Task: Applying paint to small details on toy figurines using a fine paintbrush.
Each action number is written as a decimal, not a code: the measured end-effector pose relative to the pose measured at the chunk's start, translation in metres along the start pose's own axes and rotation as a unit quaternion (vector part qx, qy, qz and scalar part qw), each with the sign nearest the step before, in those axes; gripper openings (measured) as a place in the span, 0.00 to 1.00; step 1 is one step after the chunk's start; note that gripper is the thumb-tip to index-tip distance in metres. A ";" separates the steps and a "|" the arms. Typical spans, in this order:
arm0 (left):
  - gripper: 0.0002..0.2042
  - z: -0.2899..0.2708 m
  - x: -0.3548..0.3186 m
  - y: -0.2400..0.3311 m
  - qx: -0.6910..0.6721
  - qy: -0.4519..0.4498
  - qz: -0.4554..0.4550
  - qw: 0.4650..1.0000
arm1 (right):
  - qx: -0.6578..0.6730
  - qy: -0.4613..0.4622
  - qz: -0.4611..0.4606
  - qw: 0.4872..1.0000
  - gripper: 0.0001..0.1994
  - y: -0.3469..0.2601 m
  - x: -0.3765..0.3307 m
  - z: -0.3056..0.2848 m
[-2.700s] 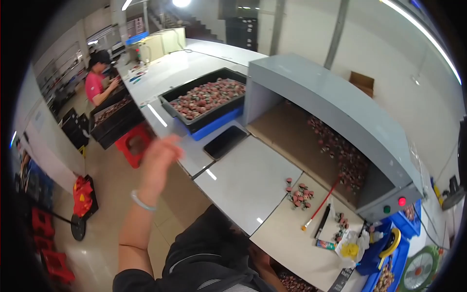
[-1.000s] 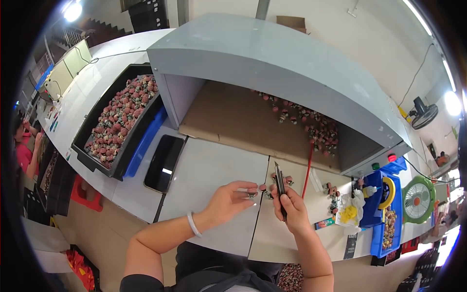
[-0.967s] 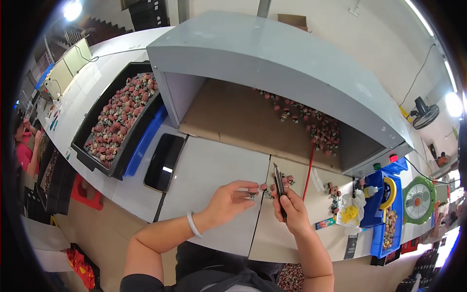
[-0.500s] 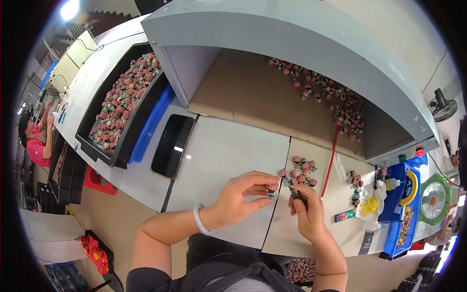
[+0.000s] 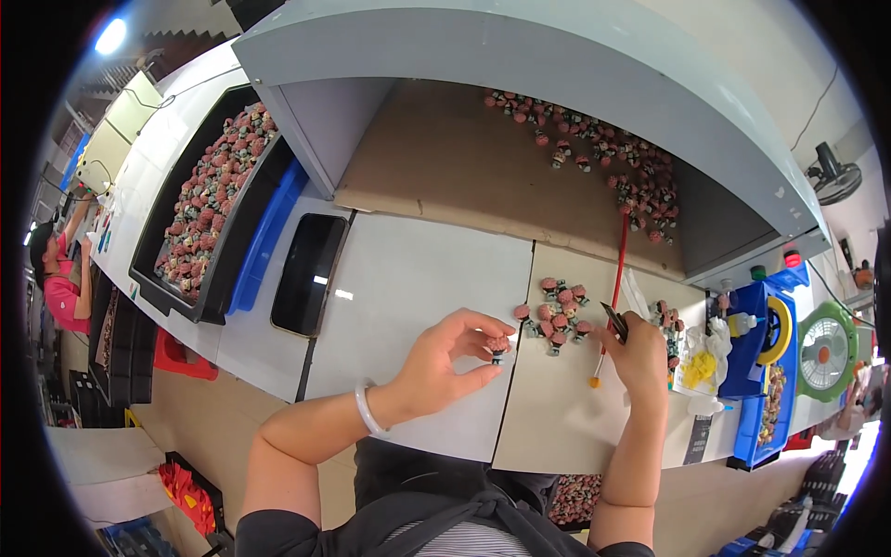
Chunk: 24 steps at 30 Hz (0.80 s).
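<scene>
**Small painted figure pinched in the left hand, dark tool in the right**

The left fingers (image 5: 478,327) are closed around a small pink-and-dark figure (image 5: 498,346), thumb beneath and fingertips curled over the top, so it sits clear of the table (image 5: 418,278). The left hand (image 5: 444,357) wears a pale bangle (image 5: 368,409) at the wrist. The right hand (image 5: 639,351) is curled shut on a thin dark tool (image 5: 614,321), its tip slanting up and to the left toward the figure.

Judging by its size, the figure is light and rigid; it is probably best held by its sides, as here, with a gentle pinch, since small raised details may be fragile or smudge.

Just beyond the fingers lies a loose cluster of similar figures (image 5: 555,311), with a thin red stick (image 5: 613,295) beside it. Further back, many more figures are scattered on a brown board (image 5: 445,158) under a grey hood (image 5: 520,56). To the left stands a black tray (image 5: 148,278) heaped with them, and blue bins (image 5: 761,371) sit to the right.
</scene>
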<state>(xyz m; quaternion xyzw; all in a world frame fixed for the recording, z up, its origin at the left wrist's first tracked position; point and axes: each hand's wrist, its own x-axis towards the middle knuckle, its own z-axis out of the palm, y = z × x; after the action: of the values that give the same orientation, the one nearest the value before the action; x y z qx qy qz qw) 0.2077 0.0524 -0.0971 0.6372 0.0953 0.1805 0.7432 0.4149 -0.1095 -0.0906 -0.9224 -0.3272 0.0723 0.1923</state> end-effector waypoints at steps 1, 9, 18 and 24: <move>0.18 -0.001 0.002 -0.002 0.017 -0.002 -0.007 1.000 | -0.027 -0.007 0.003 1.000 0.12 0.009 0.003 0.004; 0.13 -0.002 0.009 -0.025 0.164 -0.021 -0.126 0.978 | 0.103 -0.072 -0.050 0.991 0.06 -0.014 -0.019 -0.024; 0.12 -0.002 0.013 -0.027 0.154 0.003 -0.160 0.975 | 0.429 0.017 -0.181 0.885 0.04 -0.052 -0.047 0.031; 0.12 -0.003 0.013 -0.026 0.150 0.008 -0.165 0.975 | 0.319 0.034 -0.089 0.943 0.03 -0.052 -0.031 0.034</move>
<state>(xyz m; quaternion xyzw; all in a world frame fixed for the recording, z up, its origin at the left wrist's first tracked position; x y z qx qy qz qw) 0.2222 0.0564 -0.1222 0.7153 0.2307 0.0445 0.6582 0.3521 -0.0813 -0.1007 -0.7819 -0.3609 0.1242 0.4929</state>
